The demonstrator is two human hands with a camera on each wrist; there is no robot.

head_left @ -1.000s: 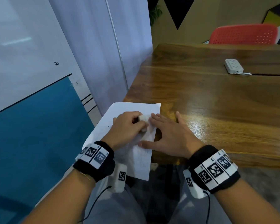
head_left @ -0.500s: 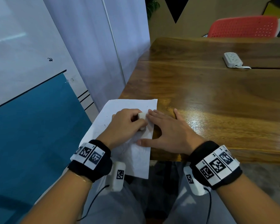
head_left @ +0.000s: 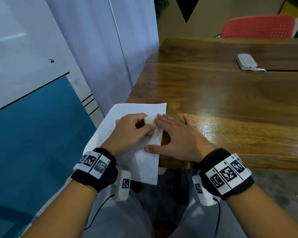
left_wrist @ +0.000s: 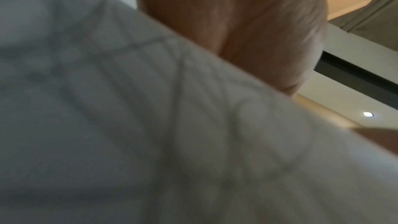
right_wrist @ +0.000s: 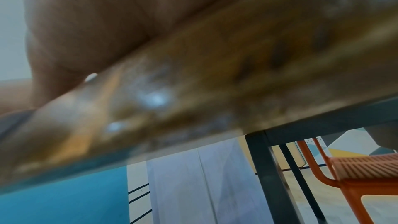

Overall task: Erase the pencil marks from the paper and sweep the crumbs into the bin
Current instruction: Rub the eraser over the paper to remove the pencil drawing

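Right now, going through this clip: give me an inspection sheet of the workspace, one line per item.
Surface: glossy wooden table; the sheet overhangs its near left corner.
Job's things: paper with faint pencil scribbles at the near end; white eraser on it; dark crumbs near the left edge; no bin seen.
Clutter: white power strip far right.
Grippers: left hand grips the eraser; right hand lies flat, fingers on the paper's right edge.
Cables: thin black leads from both wrist cameras; the strip's white cord.
Surroundings: red chair beyond the table; white and blue wall on the left.
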